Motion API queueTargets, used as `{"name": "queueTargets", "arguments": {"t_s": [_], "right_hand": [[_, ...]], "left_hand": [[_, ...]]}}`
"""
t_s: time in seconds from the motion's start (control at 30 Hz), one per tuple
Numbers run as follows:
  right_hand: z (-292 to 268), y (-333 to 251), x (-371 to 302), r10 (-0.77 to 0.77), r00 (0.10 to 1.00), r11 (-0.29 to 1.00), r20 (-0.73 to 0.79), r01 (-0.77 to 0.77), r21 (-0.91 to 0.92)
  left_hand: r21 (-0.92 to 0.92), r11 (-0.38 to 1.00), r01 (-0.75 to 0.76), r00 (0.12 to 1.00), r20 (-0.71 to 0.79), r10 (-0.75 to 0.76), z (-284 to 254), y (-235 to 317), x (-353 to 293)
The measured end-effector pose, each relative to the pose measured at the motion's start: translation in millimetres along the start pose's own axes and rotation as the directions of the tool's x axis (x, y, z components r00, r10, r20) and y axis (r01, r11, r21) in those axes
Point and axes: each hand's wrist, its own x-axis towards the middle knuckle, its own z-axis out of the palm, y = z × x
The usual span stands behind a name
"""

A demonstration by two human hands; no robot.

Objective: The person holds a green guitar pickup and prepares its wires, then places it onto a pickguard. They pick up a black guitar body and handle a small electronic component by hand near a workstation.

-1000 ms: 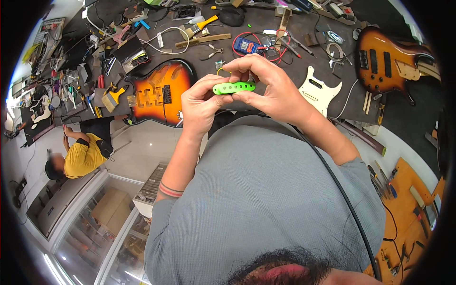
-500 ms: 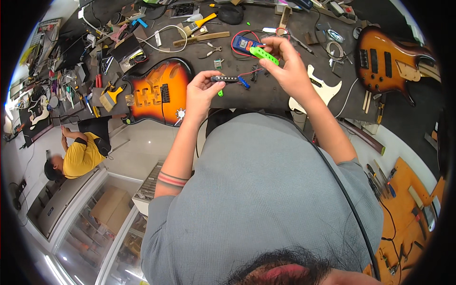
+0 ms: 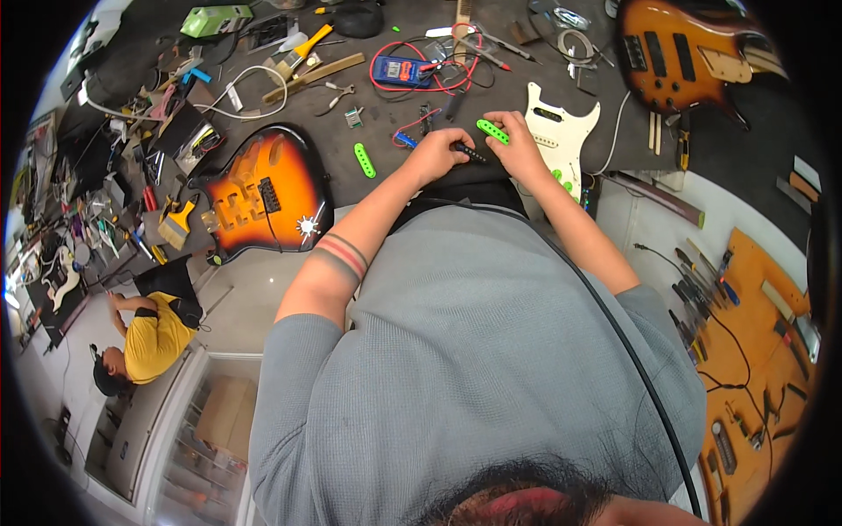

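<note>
My left hand (image 3: 438, 155) is closed on a slim black guitar pickup (image 3: 471, 152) that shows a row of pole pieces. Close by on the right, my right hand (image 3: 519, 151) pinches a bright green pickup cover (image 3: 493, 131) with a line of holes. The two parts are near each other but apart. A second green pickup cover (image 3: 365, 160) lies on the dark bench left of my hands. Just beyond my left hand are a small blue part (image 3: 405, 139) and a thin red wire. A white pickguard (image 3: 561, 114) lies beside my right hand.
A sunburst guitar body (image 3: 263, 197) lies at left, and another sunburst guitar (image 3: 680, 61) at far right. Beyond my hands sits a blue multimeter (image 3: 402, 72) with red and black leads. Brushes and tools crowd the bench's left. A person in yellow (image 3: 158, 337) is at lower left.
My hands have come closer together, the left carrying the pickup rightward and the right lowering the green cover. The view has shifted, and the loose green cover and pickguard now show more fully.
</note>
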Motion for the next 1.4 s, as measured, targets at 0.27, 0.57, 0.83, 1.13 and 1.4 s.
{"name": "queueTargets", "arguments": {"t_s": [0.27,0.57,0.83,1.13,1.4], "right_hand": [[6.1,10.5,-11.0,-0.004,0.999,1.000,-0.046,0.003,-0.028],[8.3,-27.9,2.8,-0.041,0.999,0.998,0.013,0.040,0.043],[17.4,-60.0,25.8,-0.085,0.995,0.996,0.046,0.083,0.043],[5.1,-26.8,22.9,0.016,0.998,1.000,0.063,-0.015,-0.018],[-4.9,-13.1,4.7,0.106,0.994,0.993,-0.024,-0.105,0.059]], "left_hand": [[0.506,0.842,-0.185,0.965,-0.070,0.254,-9.4,26.7,-16.7],[0.408,0.749,0.521,0.694,-0.714,-0.093,-55.0,-12.8,-104.4],[0.271,0.894,0.358,0.720,-0.689,-0.079,-65.4,-30.3,-114.4],[0.778,0.628,0.007,0.874,-0.311,0.375,-66.6,-14.0,-97.4],[0.947,0.284,-0.148,0.894,0.005,0.448,-62.7,-15.0,-57.4]]}}
